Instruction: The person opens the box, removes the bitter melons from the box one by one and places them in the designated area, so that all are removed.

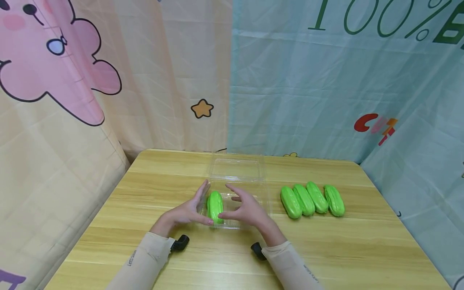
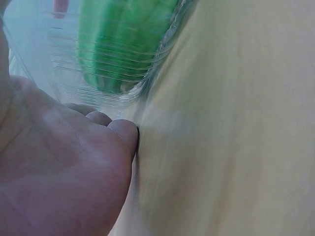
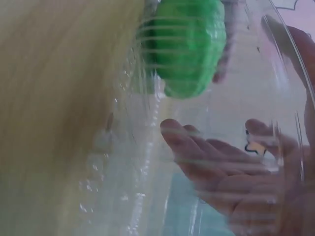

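A clear plastic clamshell box (image 1: 232, 226) stands on the table, its hinged lid (image 1: 237, 169) folded back away from me. One bumpy green cucumber (image 1: 215, 206), perhaps a toy, lies lengthwise at the left inside it. My left hand (image 1: 186, 211) is beside the box's left wall, fingers extended forward and thumb across the front. In the left wrist view, the cucumber (image 2: 123, 44) shows through the ribbed wall. Over the right part of the box, my right hand (image 1: 250, 207) has spread fingers, its thumb near the cucumber's front end. Contact with the cucumber cannot be told.
Several more green cucumbers (image 1: 304, 199) lie side by side to the right of the box. The wooden table (image 1: 348, 249) has its far edge close to a printed curtain (image 1: 290, 100). Black wrist-worn pieces (image 1: 180, 243) stick out from both sleeves.
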`<state>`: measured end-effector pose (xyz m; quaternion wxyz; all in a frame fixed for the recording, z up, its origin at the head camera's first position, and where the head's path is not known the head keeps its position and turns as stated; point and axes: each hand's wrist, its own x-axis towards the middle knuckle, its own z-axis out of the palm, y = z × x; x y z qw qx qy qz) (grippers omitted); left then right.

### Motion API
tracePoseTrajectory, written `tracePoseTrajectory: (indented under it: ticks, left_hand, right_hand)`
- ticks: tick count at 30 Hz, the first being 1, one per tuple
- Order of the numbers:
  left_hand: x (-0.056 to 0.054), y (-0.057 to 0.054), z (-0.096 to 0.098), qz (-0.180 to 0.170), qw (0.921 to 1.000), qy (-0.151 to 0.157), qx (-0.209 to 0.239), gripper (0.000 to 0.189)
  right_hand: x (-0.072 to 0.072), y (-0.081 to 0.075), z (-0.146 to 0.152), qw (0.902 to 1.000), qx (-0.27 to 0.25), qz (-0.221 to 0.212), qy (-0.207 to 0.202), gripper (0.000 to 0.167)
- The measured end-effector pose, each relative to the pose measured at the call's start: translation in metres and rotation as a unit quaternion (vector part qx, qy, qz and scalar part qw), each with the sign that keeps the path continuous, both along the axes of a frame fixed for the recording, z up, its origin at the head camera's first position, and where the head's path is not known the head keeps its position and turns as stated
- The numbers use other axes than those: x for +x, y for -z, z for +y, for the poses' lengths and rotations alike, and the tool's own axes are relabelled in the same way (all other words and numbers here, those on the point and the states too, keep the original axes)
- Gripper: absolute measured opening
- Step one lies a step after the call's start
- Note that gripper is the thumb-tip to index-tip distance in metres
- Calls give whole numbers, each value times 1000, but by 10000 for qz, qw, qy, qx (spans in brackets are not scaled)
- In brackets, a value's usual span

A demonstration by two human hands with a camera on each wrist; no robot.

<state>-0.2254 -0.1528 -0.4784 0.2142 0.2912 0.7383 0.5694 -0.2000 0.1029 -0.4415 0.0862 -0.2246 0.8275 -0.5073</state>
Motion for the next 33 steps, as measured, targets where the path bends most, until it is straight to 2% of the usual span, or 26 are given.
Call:
tracePoseTrajectory:
  ticks: [15,33]
  left_hand:
    - [1,-1,1,-94,10000,9,21,138]
    - [0,0,-1,-75,10000,9,31,137]
  right_hand:
    - [-1,9,-15,9992,305,-7,-245,93]
    - [-8,8,-29,9975,681,44,-185,97]
